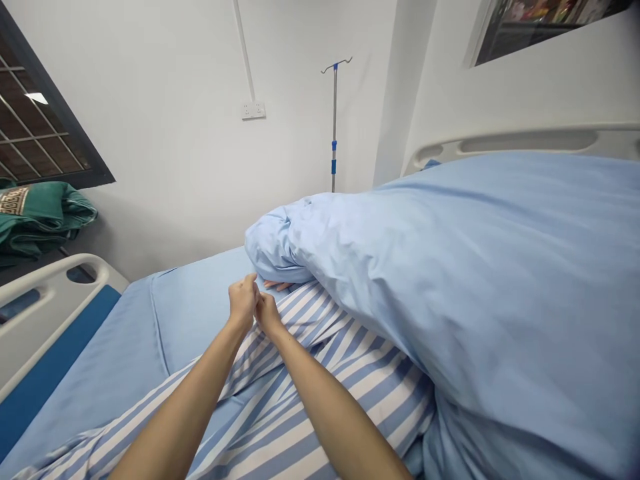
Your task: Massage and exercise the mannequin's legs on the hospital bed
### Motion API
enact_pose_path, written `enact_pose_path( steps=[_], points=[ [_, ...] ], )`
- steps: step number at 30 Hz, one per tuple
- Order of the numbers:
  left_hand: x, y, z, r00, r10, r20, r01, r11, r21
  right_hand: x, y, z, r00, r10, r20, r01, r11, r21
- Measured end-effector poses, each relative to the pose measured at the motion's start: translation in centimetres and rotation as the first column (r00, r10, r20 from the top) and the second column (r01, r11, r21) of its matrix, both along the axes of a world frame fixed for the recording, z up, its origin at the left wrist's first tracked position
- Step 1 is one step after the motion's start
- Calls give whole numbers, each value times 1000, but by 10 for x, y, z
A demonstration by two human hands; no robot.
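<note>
My left hand (243, 303) and my right hand (269, 313) are side by side near the middle of the bed, both closed and touching or almost touching. Whatever is in their curled fingers is hidden. Right below them lies striped blue-and-white clothing (360, 367), bunched in folds and spread toward the lower left. Just beyond my right hand, the fingers of another hand (277, 285) show from under a thick light-blue quilt (450, 253). The quilt covers the right side and hides the rest of that hand.
A light-blue sheet (200, 287) covers the mattress. Bed end boards stand at left (90, 270) and far right (530, 140). Behind the bed are a drip stand (335, 107) and a wall socket (253, 111). Folded green cloth (45, 213) lies at the left by a barred window (40, 120).
</note>
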State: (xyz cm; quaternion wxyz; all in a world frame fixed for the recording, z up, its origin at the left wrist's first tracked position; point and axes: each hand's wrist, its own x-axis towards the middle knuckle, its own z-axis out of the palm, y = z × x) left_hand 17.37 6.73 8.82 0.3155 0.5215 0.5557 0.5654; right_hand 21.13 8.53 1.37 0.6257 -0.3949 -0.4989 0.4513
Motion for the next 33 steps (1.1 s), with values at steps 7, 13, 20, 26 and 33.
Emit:
enact_pose_path(
  steps=[7, 13, 20, 26, 33],
  points=[
    [-7, -2, -50, 951, 196, -240, -224, 970, -96, 4, 6, 1, 988, -34, -150, 19, 995, -102],
    [-12, -9, -74, 872, 198, -448, -278, 953, -120, 6, 3, 2, 991, -103, 85, 105, 994, -18],
    [-13, -10, -70, 851, 178, -494, -260, 960, -102, 23, 7, 27, 855, -49, 516, -34, 988, 151],
    [-12, -10, -72, 850, 189, -491, -271, 957, -103, 33, 1, 14, 682, -169, 711, 30, 978, 204],
    [-11, -2, -72, 925, 123, -358, -162, 984, -79, 34, 3, 6, 716, -182, 674, 62, 978, 198]
  ],
)
